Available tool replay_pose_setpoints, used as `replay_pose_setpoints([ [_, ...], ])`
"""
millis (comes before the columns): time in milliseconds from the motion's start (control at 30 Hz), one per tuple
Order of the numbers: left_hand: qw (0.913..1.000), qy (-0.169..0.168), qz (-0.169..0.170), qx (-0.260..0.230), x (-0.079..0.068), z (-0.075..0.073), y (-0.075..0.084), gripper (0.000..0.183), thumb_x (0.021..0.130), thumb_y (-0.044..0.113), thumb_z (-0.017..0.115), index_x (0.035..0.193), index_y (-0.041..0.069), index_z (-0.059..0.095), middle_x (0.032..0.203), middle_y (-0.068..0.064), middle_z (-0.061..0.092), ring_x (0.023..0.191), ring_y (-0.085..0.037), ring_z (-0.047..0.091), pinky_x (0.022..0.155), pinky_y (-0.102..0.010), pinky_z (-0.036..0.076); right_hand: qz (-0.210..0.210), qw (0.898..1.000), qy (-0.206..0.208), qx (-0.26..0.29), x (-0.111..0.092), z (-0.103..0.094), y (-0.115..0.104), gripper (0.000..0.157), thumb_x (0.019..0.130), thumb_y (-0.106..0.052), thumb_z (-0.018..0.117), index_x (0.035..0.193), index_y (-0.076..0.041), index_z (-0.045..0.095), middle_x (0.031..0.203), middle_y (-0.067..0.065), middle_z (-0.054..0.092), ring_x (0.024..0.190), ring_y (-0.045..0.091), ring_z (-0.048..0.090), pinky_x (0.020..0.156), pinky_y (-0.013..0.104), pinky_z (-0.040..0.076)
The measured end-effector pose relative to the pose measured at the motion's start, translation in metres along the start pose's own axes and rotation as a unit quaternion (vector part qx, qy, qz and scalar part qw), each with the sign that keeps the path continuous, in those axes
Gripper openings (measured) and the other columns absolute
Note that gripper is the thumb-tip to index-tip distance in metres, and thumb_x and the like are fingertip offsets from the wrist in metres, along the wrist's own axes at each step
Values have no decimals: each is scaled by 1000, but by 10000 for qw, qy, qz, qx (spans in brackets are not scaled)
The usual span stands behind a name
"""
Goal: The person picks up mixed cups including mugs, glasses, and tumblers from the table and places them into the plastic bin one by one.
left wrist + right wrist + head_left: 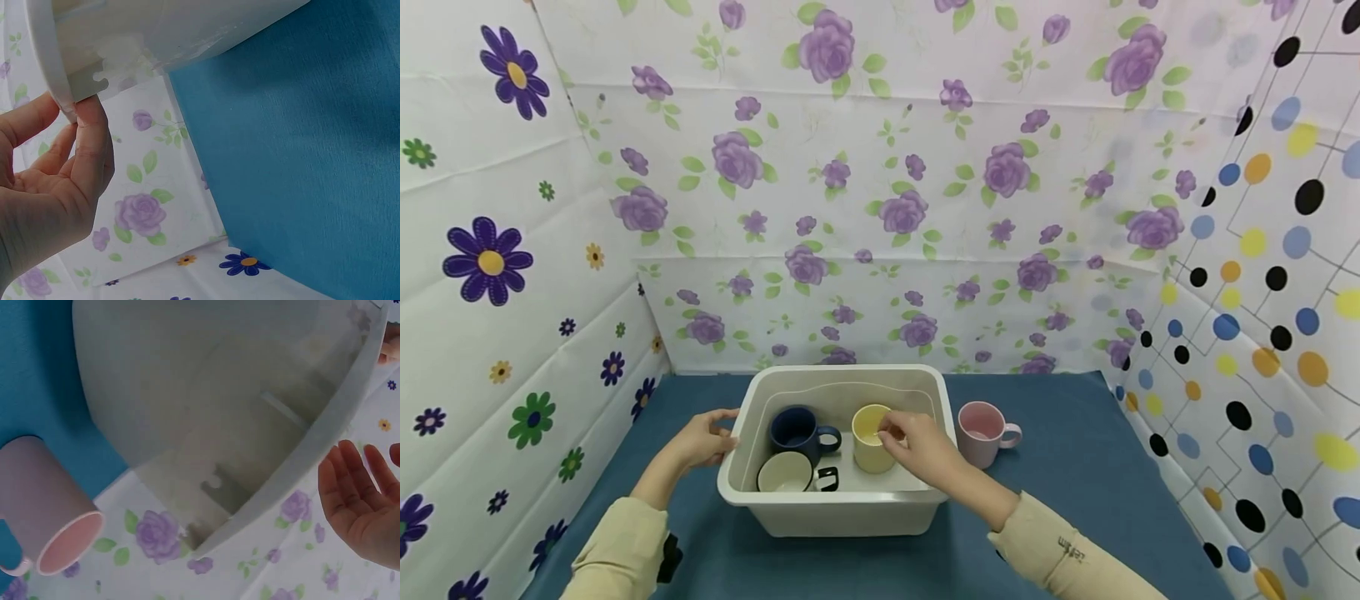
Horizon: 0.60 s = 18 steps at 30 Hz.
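Note:
A white plastic bin point(842, 510) stands on the blue cloth. My left hand point(703, 437) pinches its left rim, thumb on one side and fingers on the other, as the left wrist view point(62, 150) shows. Inside the bin, a yellow mug point(872, 454) stands on the right; a dark blue mug point(793, 433) and a cream mug with a black-and-white handle point(785, 473) are on the left. My right hand point(921, 446) hovers at the yellow mug's rim, its fingers loosely bent. In the right wrist view its fingers point(359, 494) are spread with nothing between them.
A pink mug point(981, 435) stands on the blue cloth point(1060, 500) just right of the bin, its handle pointing right. Patterned sheets enclose the cloth: purple roses point(902, 212) at the back, flowers on the left, coloured dots on the right.

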<state>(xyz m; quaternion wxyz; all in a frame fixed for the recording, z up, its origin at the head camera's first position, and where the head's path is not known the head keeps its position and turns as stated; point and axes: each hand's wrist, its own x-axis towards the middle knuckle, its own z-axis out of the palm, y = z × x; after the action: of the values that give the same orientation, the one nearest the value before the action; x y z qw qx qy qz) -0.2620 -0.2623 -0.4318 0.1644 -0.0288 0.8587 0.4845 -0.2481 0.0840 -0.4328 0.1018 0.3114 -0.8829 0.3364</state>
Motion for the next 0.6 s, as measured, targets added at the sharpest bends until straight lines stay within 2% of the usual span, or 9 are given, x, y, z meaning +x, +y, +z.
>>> replay_pose_setpoints([
  [133, 10000, 28, 32, 70, 1, 3, 1, 58, 91, 0, 56, 142, -9, 28, 97, -20, 62, 75, -14, 63, 67, -34, 56, 253, 9979, 260, 533, -7, -6, 12, 6, 90, -9, 60, 90, -8, 66, 80, 4, 68, 69, 5, 57, 61, 18, 49],
  [267, 9999, -34, 111, 49, 1, 4, 1, 59, 91, 0, 56, 142, -10, 27, 95, -19, 62, 74, -14, 63, 66, -34, 56, 637, 9914, 301, 1102, -14, -12, 24, 7, 92, -10, 59, 91, -7, 66, 81, 8, 67, 67, 3, 53, 61, 18, 47],
  [400, 9999, 15, 107, 26, 0, 3, 0, 59, 91, -1, 55, 142, -10, 28, 94, -18, 61, 75, -14, 63, 67, -34, 57, 820, 9839, 139, 1581, -16, -15, 30, 13, 93, -13, 58, 96, -2, 65, 87, 12, 67, 73, 12, 61, 66, 19, 50],
  [467, 9999, 14, 151, 52, -1, 1, 0, 58, 91, -1, 55, 142, -10, 27, 95, -18, 61, 75, -14, 63, 68, -34, 57, 779, 9826, 72, 1682, -15, -16, 32, 15, 94, -14, 57, 99, -1, 64, 90, 13, 67, 77, 19, 63, 68, 19, 50],
  [533, 9998, -6, 199, 63, -2, 0, 1, 58, 91, -1, 55, 141, -11, 27, 94, -18, 61, 75, -14, 63, 67, -34, 57, 733, 9814, 73, 1773, -16, -17, 33, 16, 94, -14, 56, 100, -1, 64, 91, 15, 67, 78, 22, 63, 68, 19, 50],
  [600, 9997, -50, 236, 69, -2, 0, 1, 59, 91, -1, 55, 141, -12, 26, 93, -18, 61, 74, -14, 62, 67, -34, 57, 766, 9801, 103, 1828, -17, -19, 35, 16, 94, -14, 56, 100, -1, 64, 91, 16, 67, 77, 19, 63, 67, 20, 50],
])
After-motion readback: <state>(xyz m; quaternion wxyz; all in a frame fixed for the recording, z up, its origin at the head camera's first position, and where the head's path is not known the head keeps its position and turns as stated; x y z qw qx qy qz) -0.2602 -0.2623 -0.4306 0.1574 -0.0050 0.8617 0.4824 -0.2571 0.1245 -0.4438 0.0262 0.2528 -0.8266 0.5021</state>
